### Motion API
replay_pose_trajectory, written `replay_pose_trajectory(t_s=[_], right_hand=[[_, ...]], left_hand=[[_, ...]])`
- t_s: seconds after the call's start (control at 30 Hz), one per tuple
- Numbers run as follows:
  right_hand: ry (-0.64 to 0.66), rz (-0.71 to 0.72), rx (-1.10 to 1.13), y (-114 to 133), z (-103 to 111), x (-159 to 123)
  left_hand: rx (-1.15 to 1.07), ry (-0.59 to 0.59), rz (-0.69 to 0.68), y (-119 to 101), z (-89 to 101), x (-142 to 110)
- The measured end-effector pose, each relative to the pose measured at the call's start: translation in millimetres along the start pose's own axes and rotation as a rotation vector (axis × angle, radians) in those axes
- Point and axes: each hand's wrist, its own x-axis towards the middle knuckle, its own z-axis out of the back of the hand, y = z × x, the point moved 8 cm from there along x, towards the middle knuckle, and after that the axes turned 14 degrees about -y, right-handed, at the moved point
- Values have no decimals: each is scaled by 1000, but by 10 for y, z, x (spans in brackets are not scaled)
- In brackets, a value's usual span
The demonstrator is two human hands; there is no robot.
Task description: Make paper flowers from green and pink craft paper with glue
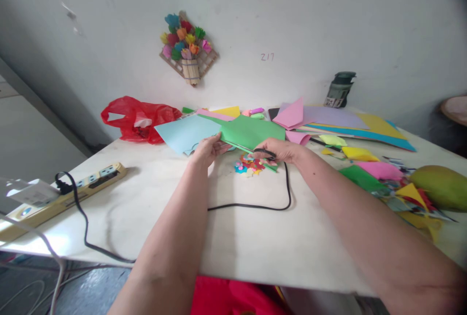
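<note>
A green sheet of paper is held up over the middle of the table. My left hand is closed on its near left edge. In my right hand is a pair of scissors with black handles, its fingers wrapped round the handles. The scissor blades lie along the lower edge of the green sheet. Just below the scissors sits a small pile of colourful paper cutouts. A light blue sheet lies behind and left of my left hand.
A red plastic bag and a power strip are at left. A black cord crosses the table. Stacked coloured sheets, a dark bottle, paper scraps and a green-yellow fruit are at right.
</note>
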Motion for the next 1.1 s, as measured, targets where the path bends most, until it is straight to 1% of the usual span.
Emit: replay_pose_trajectory(t_s=[0.13,0.4,0.6,0.87,1.1], right_hand=[[-15,-10,19,10,10,-11],[-7,-49,53,61,-8,-62],[-12,-72,56,80,-16,-83],[-25,-73,40,75,-12,-72],[-27,-46,53,53,-8,-44]], left_hand=[[9,3,1,-14,-4,-17],[-9,2,-46,-61,-9,-66],[-13,34,-53,-48,-35,-64],[-10,39,-45,-41,-49,-63],[-11,40,-52,-45,-44,-57]])
